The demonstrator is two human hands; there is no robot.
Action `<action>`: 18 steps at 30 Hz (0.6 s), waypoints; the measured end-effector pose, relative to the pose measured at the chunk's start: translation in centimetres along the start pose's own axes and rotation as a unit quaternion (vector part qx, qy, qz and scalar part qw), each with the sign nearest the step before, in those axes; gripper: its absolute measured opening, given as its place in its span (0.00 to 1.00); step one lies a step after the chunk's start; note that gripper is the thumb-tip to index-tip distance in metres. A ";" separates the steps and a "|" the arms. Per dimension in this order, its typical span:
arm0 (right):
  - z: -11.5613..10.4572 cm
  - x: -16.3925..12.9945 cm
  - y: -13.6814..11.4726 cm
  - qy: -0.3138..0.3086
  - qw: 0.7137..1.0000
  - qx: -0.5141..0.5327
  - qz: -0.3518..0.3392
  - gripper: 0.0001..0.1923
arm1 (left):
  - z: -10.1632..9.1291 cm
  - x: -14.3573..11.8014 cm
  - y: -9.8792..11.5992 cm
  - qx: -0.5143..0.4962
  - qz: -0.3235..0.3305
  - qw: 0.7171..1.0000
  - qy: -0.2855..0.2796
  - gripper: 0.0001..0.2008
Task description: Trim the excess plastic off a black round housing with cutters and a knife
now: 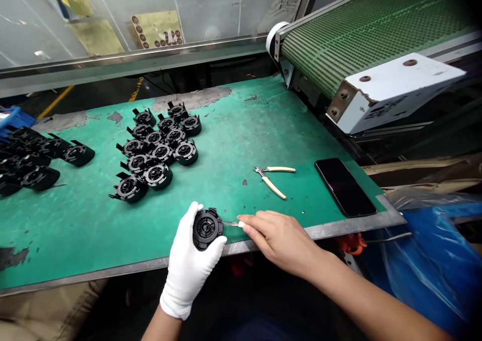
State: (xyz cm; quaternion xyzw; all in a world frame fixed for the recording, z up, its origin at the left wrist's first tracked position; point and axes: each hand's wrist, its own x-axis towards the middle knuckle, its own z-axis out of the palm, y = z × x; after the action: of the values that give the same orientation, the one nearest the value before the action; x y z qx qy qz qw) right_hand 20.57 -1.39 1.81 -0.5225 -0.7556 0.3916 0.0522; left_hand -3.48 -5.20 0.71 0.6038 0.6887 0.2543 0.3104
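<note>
My left hand (189,261), in a white glove, grips a round black plastic part (207,228) near the front edge of the bench. Concentric rings and small holes mark the part's upper face. Bare, my right hand (280,238) is closed around the pale handle of a small knife (234,224). Its thin metal blade points left and reaches the right rim of the part. Most of the handle is hidden inside my fingers. Beyond my right hand lie cutting pliers (274,179) with cream handles, their jaws toward the left.
Similar black parts (157,175) stand grouped on the green bench (229,180), with more parts (78,152) at far left beside a blue crate (17,120). A black phone (344,186) lies near the right edge. A green conveyor belt (361,34) rises at upper right.
</note>
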 end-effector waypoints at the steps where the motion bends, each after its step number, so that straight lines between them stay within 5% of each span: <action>1: 0.1 -0.4 -0.3 -0.002 0.998 0.058 0.011 0.21 | -0.3 0.1 0.3 -0.022 -0.019 1.000 -0.005 0.40; 3: 0.5 -1.4 -1.2 -0.022 0.984 0.173 0.023 0.22 | -1.3 0.1 1.1 -0.096 -0.079 0.992 -0.025 0.40; 6: 2.4 -3.2 -3.0 -0.050 0.953 0.299 0.003 0.37 | -2.9 -0.5 2.6 -0.213 -0.180 0.957 -0.079 0.33; 8: 4.3 -4.4 -4.0 -0.022 0.931 0.365 -0.006 0.36 | -3.5 -1.3 3.0 -0.243 -0.210 0.940 -0.113 0.29; 11: 6.8 -5.7 -4.4 0.040 0.909 0.415 -0.026 0.29 | -3.5 -2.4 2.4 -0.232 -0.199 0.942 -0.138 0.26; 15: 8.1 -6.6 -3.7 0.064 0.922 0.373 -0.081 0.28 | -2.8 -3.3 1.4 -0.198 -0.180 0.954 -0.136 0.23; 18: 8.6 -6.8 -3.7 0.067 0.905 0.420 -0.014 0.25 | -2.2 -4.1 1.8 -0.172 -0.170 0.965 -0.102 0.25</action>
State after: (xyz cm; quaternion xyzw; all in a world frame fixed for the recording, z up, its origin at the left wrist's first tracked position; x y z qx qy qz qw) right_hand 16.69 -12.18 0.50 -0.4667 -0.5234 0.6356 0.3229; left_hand -3.59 -8.96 4.02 0.4376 0.6918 0.2495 0.5174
